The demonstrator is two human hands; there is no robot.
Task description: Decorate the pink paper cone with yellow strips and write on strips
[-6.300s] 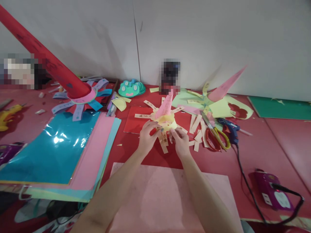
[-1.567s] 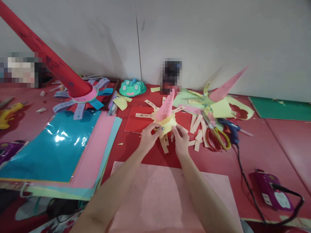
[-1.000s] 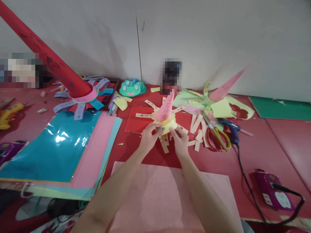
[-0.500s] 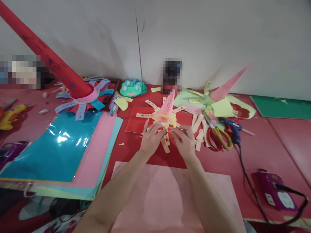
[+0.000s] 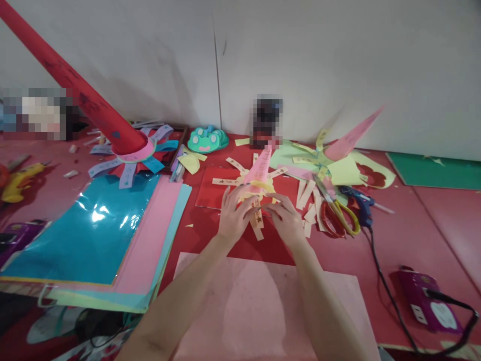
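A small pink paper cone (image 5: 259,169) stands on a yellow ring base (image 5: 263,185) with cream star-marked strips (image 5: 258,220) fanned out around it, on a red sheet (image 5: 212,193). My left hand (image 5: 233,216) lies with its fingers stretched over the near left of the base. My right hand (image 5: 287,223) lies flat at the near right, its fingers pointing left onto the strips. Both hands press down and hold nothing.
Red-and-yellow scissors (image 5: 338,216), loose cream strips (image 5: 306,193) and a blue glue gun (image 5: 358,203) lie to the right; a purple box (image 5: 428,306) with a black cable is further right. A stack of coloured sheets (image 5: 112,230) lies left, a pink sheet (image 5: 263,306) near me, a big red cone craft (image 5: 86,103) at back left.
Both hands stopped pinching the cone's base, lowered it onto the red sheet, and now lie flat with fingers stretched over the base and strips.
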